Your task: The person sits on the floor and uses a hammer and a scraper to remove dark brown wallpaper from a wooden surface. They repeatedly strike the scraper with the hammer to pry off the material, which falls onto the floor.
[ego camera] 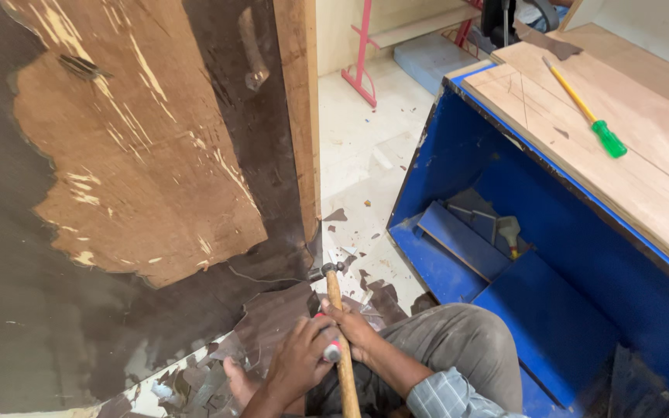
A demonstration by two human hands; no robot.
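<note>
Plywood first: a big upright board (141,178) fills the left of my view, its dark brown laminate peeled off in a wide patch so raw tan wood shows. The laminate's torn lower edge (272,290) curls loose near the board's bottom corner.

Blue cabinet (458,155) on the right, open toward me, with a pale wooden tabletop (629,147) on it. A yellow screwdriver with a green handle (586,116) lies on that top, well apart from the hands. Inside the cabinet are a loose blue panel and a second small hammer (509,231).

Floor (358,155) between board and cabinet is pale tile, littered with laminate chips (365,290).

Hammer (336,325): wooden handle, small steel head resting against the torn laminate edge at the board's corner.

Left hand (296,360) is curled tight round the handle low down, with something red and white pinched under the fingers; I can't tell what. Right hand (350,325) grip is pressed closed on the handle just above it.

Bare foot (238,379) sits among the chips, right below the hammer head.

Risks, as I judge them: the head could skid off the brittle laminate toward the foot; snapped flakes could fly up; sharp chips lie under bare skin.
</note>
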